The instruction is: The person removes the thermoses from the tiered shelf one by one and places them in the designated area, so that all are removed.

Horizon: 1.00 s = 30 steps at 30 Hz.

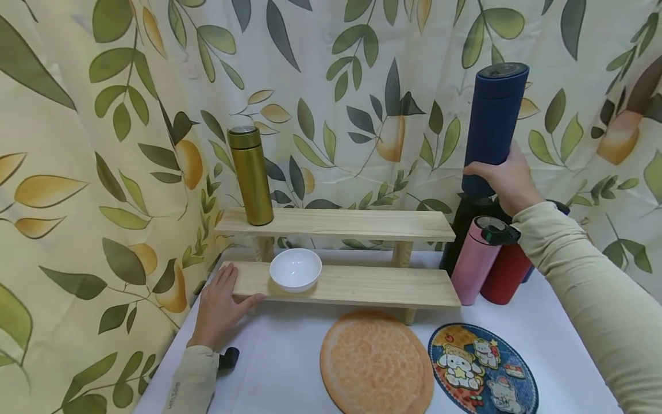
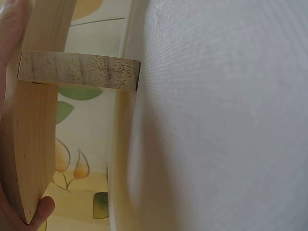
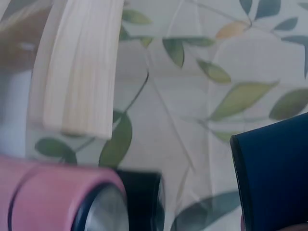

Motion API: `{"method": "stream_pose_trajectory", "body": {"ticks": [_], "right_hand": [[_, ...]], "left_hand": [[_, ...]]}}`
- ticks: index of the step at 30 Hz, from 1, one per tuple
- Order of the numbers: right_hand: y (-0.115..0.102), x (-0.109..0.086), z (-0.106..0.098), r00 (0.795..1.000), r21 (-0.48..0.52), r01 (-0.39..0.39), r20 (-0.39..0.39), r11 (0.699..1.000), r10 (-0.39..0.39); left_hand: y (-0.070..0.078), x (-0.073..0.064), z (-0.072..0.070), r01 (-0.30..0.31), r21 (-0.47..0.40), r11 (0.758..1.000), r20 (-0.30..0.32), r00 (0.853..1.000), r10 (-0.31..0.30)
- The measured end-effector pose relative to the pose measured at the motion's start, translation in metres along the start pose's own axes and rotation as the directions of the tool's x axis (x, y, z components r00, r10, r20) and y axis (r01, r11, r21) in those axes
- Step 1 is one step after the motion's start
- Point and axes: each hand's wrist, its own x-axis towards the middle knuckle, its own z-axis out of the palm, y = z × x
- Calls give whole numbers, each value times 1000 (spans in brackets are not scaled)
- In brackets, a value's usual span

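Up at the right, my right hand grips a dark blue thermos bottle round its lower part, holding it slightly tilted above the other bottles. In the right wrist view only the lower end of the blue bottle shows. My left hand holds the left end of the lower board of a two-tier wooden shelf; a fingertip curls round the board in the left wrist view. Near that hand a white bowl sits on the lower board. A gold thermos bottle stands on the upper board's left end.
Below the right hand stand a pink bottle, a red bottle and a black bottle, close together. On the white table lie a round tan mat and a cartoon mat. A leaf-patterned curtain hangs behind.
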Motion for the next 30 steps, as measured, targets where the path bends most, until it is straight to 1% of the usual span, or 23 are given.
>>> {"method": "stream_pose_trajectory", "body": {"ticks": [6,10,14,18,20,22,23,28,30], "right_hand": [[5,-7,-27,1000,-2,2,-17,1000,-2],[9,-10,-44,999,-16,-5,-51,1000,4],[14,-13,-60,997,-36,-21,-71,999,19],[20,-21,-75,994,-32,-62,-92,998,59],[24,-24,-81,991,5,-86,-101,996,86],[29,-27,-87,988,64,-85,-120,994,93],[32,-28,-89,987,107,-81,-130,991,94],[44,-36,-102,979,221,-104,-149,970,139],[49,-40,-106,977,221,-120,-148,968,155]], "left_hand": [[2,-1,-1,1,-8,1000,0,1000,-1],[4,-1,-2,6,-4,1000,6,1000,-6],[3,-2,-3,1,1,1000,6,1000,-1],[2,-1,-3,-11,-2,1000,0,1000,11],[2,-1,-2,-11,-1,1000,0,1000,11],[2,-2,-2,-10,0,1000,1,1000,10],[2,-2,-2,-9,2,1000,2,1000,9],[3,-2,-3,-18,8,1000,-1,1000,18],[3,-2,-3,-18,8,1000,-1,1000,18]]}}
